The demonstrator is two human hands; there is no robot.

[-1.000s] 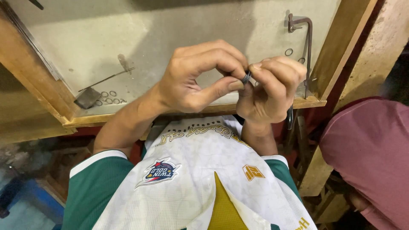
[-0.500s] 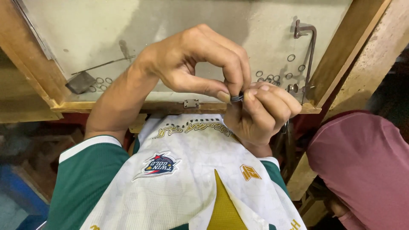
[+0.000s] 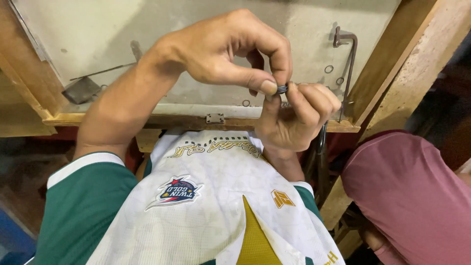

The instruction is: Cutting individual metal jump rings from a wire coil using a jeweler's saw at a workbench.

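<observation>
Workbench: two hands, left hand, right hand, pinch one coil.

Two hands are seen, a left hand and a right hand, with one small dark ring pinched between them. Three loose wire rings can be counted on the grey board, though more may be hidden behind the hands. One bent metal rod, one flat metal blade and one small hinge are seen.
</observation>
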